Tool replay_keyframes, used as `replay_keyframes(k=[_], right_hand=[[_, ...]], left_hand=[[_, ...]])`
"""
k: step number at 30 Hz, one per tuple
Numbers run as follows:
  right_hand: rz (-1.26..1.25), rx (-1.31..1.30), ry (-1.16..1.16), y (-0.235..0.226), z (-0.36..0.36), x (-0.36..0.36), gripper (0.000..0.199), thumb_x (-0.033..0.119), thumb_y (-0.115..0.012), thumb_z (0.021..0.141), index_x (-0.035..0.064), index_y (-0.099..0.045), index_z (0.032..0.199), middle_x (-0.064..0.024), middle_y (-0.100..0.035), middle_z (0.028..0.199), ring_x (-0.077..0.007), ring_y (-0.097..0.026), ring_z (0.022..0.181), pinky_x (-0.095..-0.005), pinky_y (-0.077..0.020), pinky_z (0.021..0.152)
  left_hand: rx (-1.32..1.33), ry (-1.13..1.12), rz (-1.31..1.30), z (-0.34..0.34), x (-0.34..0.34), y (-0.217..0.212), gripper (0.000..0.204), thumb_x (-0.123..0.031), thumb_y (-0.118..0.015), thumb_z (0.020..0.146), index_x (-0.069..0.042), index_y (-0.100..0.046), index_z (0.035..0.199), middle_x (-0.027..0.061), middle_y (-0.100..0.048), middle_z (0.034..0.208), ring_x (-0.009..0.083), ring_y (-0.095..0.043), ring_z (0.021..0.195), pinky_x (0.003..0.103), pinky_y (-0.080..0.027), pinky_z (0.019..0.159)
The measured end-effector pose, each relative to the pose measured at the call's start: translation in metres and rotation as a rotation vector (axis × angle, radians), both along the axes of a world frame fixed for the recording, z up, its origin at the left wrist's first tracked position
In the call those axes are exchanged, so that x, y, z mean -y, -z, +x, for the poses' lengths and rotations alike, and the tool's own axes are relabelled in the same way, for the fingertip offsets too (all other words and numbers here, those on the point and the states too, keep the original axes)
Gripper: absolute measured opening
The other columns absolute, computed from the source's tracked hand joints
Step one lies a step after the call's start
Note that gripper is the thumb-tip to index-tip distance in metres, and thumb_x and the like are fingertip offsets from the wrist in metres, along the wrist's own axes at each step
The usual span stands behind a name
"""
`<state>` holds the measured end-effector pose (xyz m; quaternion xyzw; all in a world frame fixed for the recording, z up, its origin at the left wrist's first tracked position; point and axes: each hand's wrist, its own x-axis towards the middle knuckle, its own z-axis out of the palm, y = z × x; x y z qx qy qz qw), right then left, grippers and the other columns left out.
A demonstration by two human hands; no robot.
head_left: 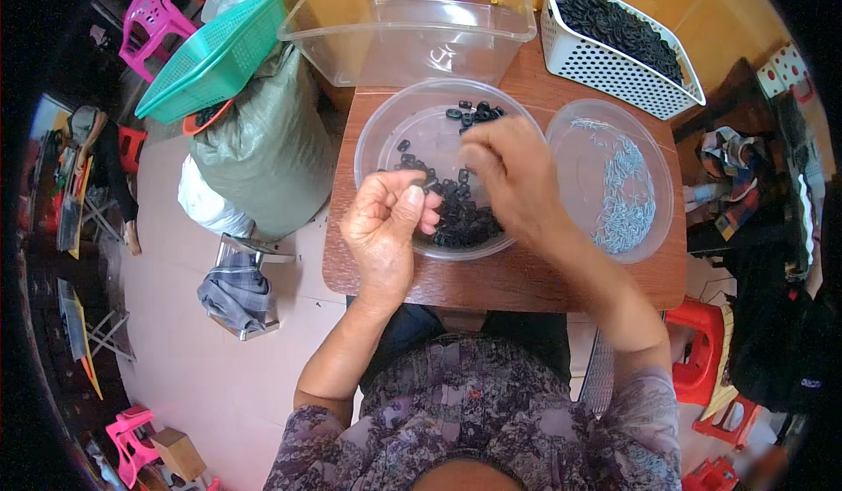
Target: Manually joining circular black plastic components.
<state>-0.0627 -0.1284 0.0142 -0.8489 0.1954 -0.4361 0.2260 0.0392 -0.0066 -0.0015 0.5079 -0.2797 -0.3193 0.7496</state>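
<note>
My left hand (386, 224) is over the near left side of a round clear plastic basin (372, 131), its thumb and fingers pinched around a small black plastic piece (426, 181). Loose black pieces (465, 219) of the same sort are heaped in the basin, with a smaller group toward its far side. Above the basin's right side, my right hand (517, 175) has its fingers curled together and slightly blurred; whatever they may hold is hidden. Right of it, a shallow clear round tub (570, 153) contains many thin silvery screw-like pins (624, 202).
Everything stands on a brown wooden table (544, 281). At the back are a clear rectangular bin (412, 35) and a white perforated basket (605, 79) full of black pieces. A stuffed sack (272, 149) with green baskets (219, 53) on top stands left; a red stool (697, 351) is right.
</note>
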Motion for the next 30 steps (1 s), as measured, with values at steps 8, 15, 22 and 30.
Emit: replay_keyframes(k=[8,15,22,30], right_hand=[[-0.420,-0.490,0.113,0.036,0.044,0.066,0.010,0.003,-0.059,0.066,0.0027,-0.062,0.075,-0.0128,-0.055,0.074,-0.0289,-0.051,0.078,-0.0397,-0.0430,0.068],[-0.539,-0.576,0.006,0.048,0.057,0.069,0.012,0.002,-0.056,0.063,0.0020,-0.062,0.072,-0.0130,-0.054,0.077,-0.0294,-0.050,0.079,-0.0390,-0.0433,0.067],[-0.400,-0.492,-0.115,0.038,0.035,0.048,0.008,0.009,-0.058,0.063,0.0065,-0.064,0.068,-0.0124,-0.053,0.076,-0.0286,-0.050,0.083,-0.0377,-0.0430,0.070],[-0.442,-0.471,-0.035,0.043,0.034,0.049,0.007,0.006,-0.059,0.062,0.0050,-0.063,0.067,-0.0124,-0.054,0.077,-0.0281,-0.049,0.083,-0.0368,-0.0426,0.069]], left_hand=[[-0.073,0.008,0.018,0.006,0.006,0.005,0.013,-0.005,-0.056,0.084,0.004,-0.055,0.094,0.0127,-0.062,0.073,0.0127,-0.055,0.054,0.023,-0.047,0.050],[-0.088,0.012,0.051,0.009,0.003,0.006,0.011,-0.004,-0.055,0.085,0.002,-0.056,0.094,0.0087,-0.061,0.073,0.0089,-0.054,0.056,0.020,-0.044,0.052],[-0.091,-0.013,0.022,0.011,0.002,0.006,0.013,-0.003,-0.056,0.084,0.004,-0.056,0.094,0.0130,-0.062,0.072,0.0134,-0.055,0.054,0.023,-0.046,0.050],[-0.059,-0.045,0.007,0.011,-0.001,0.003,0.013,-0.003,-0.056,0.084,0.005,-0.056,0.094,0.0134,-0.062,0.072,0.0138,-0.055,0.052,0.024,-0.046,0.049]])
